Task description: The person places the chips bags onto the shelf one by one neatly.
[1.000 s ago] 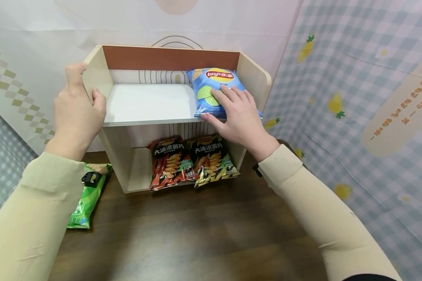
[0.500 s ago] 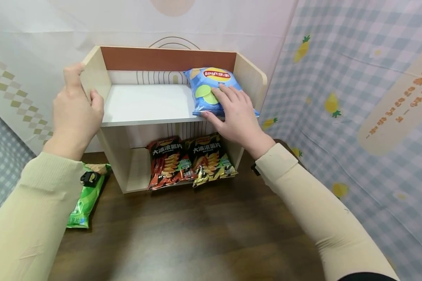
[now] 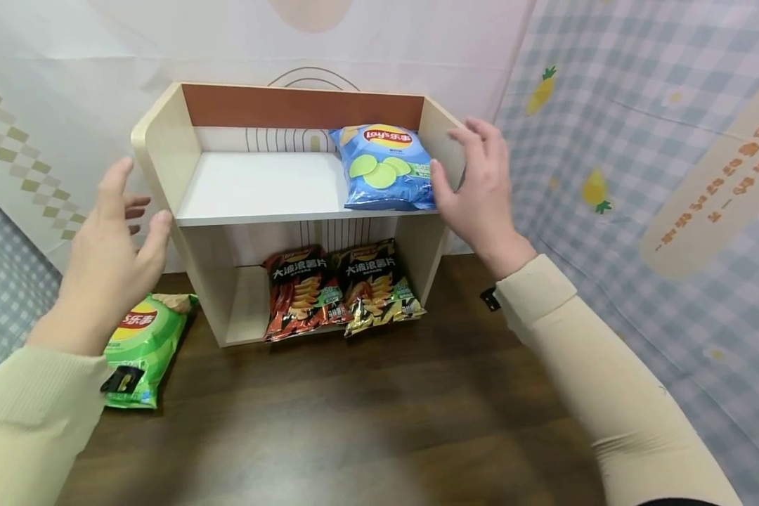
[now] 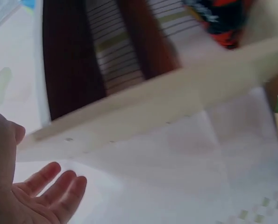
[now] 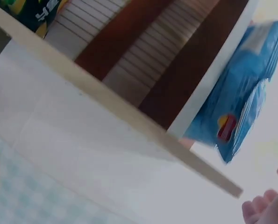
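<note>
A blue bag of chips (image 3: 388, 169) lies on the right part of the upper white shelf board (image 3: 266, 183). Close to its right edge, by the shelf's right side panel, hovers my right hand (image 3: 481, 190), fingers loosely bent and holding nothing. My left hand (image 3: 110, 253) is off the shelf unit's left side panel (image 3: 167, 147), its fingers spread and nothing in them. The left wrist view also shows the left hand (image 4: 50, 191) apart from the panel. Beneath that hand a green bag of chips (image 3: 145, 344) lies on the table, partly hidden by the left wrist.
On the lower shelf a red-black bag of chips (image 3: 305, 295) and a yellow-black bag of chips (image 3: 377, 287) lean side by side. The wooden table (image 3: 329, 422) stretches in front. A checked cloth (image 3: 613, 176) hangs at the right, and a pale cloth stands behind the shelf.
My right hand has lifted off the blue bag and moved right to the side panel. My left hand has let go of the left panel and moved down and left. The blue bag stays on the shelf.
</note>
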Motion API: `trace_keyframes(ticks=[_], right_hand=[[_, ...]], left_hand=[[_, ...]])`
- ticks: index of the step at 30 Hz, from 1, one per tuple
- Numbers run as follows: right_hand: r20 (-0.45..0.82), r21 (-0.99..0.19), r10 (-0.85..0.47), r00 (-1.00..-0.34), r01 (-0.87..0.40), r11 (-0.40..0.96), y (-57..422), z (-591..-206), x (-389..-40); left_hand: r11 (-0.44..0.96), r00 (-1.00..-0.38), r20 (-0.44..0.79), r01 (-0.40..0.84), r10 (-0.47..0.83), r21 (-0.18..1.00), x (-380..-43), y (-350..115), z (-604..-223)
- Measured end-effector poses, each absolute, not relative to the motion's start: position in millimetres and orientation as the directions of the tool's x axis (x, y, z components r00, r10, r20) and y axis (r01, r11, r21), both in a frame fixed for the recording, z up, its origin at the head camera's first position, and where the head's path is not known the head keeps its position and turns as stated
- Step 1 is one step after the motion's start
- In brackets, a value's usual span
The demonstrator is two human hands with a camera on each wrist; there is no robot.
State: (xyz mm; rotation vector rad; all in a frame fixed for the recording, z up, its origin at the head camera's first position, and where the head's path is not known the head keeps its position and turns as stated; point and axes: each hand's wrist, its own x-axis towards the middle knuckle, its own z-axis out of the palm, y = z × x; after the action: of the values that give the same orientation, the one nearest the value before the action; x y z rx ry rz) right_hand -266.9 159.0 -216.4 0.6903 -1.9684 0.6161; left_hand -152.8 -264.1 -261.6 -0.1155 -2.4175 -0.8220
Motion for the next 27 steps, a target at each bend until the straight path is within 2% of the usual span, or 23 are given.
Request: trace_keyframes(ticks=[2,7,9,12,17,21,27], right_hand=[[0.864,-0.239,-0.139,-0.483,-0.639,0.731,162,-212,-271],[0.654,-0.535,-0.006,-0.756,-0.469,0.703,165,-197,-284],[0.58,-0.591,0.02,-0.815,-0.404,0.698,163,-191,-291],[0.521,-0.554,-0.003,-0.854,-0.341,0.759,158,-181,-302],[0.376,-0.357,-0.118,-0.919,-0.262,0.897,151,-160,-319],[0.257,-0.274,-0.149,-0.955,-0.22,0.936,149,-152,-325],[0.247,-0.235,-0.13,-0.96,-0.19,0.953,145,-157,-326]], left_hand=[[0.826,-0.831,0.546,0.233,-0.105,0.514,-144,-274,-276],[0.855,-0.885,0.444,0.122,-0.136,0.504,-130,-297,-312],[0.863,-0.907,0.396,0.081,-0.143,0.499,-127,-304,-325],[0.882,-0.934,0.332,0.04,-0.134,0.469,-125,-313,-344],[0.906,-0.964,0.233,-0.016,-0.126,0.423,-129,-328,-370],[0.921,-0.969,0.191,-0.072,-0.155,0.383,-128,-338,-384],[0.93,-0.973,0.095,-0.168,-0.21,0.328,-120,-352,-410]])
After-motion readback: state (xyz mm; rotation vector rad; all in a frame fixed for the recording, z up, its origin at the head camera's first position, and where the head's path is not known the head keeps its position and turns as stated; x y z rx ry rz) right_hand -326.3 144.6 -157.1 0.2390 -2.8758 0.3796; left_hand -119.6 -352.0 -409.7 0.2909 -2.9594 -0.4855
